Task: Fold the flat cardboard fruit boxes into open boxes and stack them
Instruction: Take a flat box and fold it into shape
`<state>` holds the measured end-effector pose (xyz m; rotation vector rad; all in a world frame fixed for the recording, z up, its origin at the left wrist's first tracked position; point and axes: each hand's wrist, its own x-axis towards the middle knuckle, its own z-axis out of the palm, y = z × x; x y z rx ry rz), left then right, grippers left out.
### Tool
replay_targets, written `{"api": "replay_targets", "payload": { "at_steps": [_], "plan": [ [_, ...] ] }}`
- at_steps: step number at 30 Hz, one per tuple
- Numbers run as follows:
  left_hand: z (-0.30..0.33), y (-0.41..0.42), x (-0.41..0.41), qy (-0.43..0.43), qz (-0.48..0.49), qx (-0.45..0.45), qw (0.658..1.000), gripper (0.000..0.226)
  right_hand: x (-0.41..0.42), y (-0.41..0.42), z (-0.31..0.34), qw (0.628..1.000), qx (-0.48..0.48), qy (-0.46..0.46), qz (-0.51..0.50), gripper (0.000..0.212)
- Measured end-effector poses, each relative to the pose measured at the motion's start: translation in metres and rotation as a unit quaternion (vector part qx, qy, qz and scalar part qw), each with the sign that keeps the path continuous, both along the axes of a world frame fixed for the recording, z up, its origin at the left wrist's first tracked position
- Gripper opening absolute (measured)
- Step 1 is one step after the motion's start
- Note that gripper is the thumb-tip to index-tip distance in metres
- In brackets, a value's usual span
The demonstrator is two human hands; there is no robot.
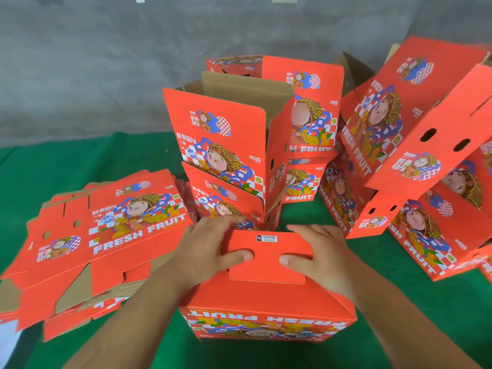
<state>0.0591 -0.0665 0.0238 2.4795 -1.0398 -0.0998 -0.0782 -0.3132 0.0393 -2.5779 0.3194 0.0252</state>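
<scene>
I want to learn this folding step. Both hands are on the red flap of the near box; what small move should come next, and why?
Probably press the flap down flat. Both thumbs already lie on it, the left hand and right hand hold its two ends, and it stands raised above the near box, whose print is upside down.

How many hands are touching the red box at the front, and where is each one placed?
2. The left hand grips the left side of the upright flap on the red box; the right hand grips its right side, both thumbs on its near face.
</scene>
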Motion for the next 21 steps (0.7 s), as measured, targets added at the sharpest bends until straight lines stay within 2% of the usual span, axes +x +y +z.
{"api": "replay_targets", "payload": {
  "at_steps": [2,4,6,8,10,11,12,14,16,17,18,19,20,21],
  "plan": [
    [-0.002,-0.001,-0.002,0.004,0.04,0.063,0.997,0.1,0.009,-0.001,-0.004,0.998,-0.049,0.029,-0.01,0.083],
    [-0.001,-0.005,0.002,-0.003,0.064,0.082,0.995,0.1,0.015,0.005,-0.008,0.988,-0.147,0.039,-0.029,0.08],
    [0.002,-0.01,0.012,0.022,0.048,0.003,0.999,0.08,0.017,0.011,-0.01,0.979,-0.194,0.014,-0.053,0.08],
    [0.005,-0.011,0.017,0.113,0.06,-0.151,0.98,0.048,0.017,0.012,-0.008,0.982,-0.174,-0.024,-0.066,0.081],
    [0.004,-0.009,0.018,0.187,0.138,-0.245,0.941,0.028,0.019,0.007,-0.006,0.99,-0.077,-0.066,-0.095,0.075],
    [0.003,-0.009,0.019,0.206,0.184,-0.246,0.929,0.026,0.02,0.002,-0.006,0.989,-0.006,-0.092,-0.118,0.068],
    [0.002,-0.008,0.018,0.257,0.218,-0.259,0.905,0.029,0.02,-0.002,-0.006,0.979,0.074,-0.11,-0.153,0.059],
    [0.001,-0.001,0.005,0.394,0.232,-0.32,0.829,0.038,0.018,-0.007,-0.008,0.944,0.225,-0.081,-0.226,0.048],
    [0.009,0.0,-0.012,0.421,0.227,-0.361,0.8,0.047,0.016,-0.02,-0.01,0.913,0.31,-0.016,-0.267,0.04],
    [0.014,-0.001,-0.021,0.458,0.215,-0.38,0.774,0.062,0.008,-0.031,-0.013,0.904,0.349,-0.007,-0.248,0.041],
    [0.018,-0.004,-0.03,0.509,0.207,-0.403,0.732,0.07,0.0,-0.041,-0.015,0.897,0.378,-0.008,-0.23,0.043],
    [0.019,-0.004,-0.036,0.565,0.188,-0.403,0.695,0.065,-0.002,-0.048,-0.01,0.886,0.406,-0.01,-0.224,0.043],
    [0.028,-0.009,-0.041,0.613,0.187,-0.394,0.659,0.05,0.001,-0.051,0.0,0.873,0.424,-0.013,-0.242,0.042],
    [0.037,-0.007,-0.047,0.636,0.17,-0.395,0.64,0.034,0.0,-0.051,0.009,0.859,0.44,-0.022,-0.26,0.04]
  ]
}}
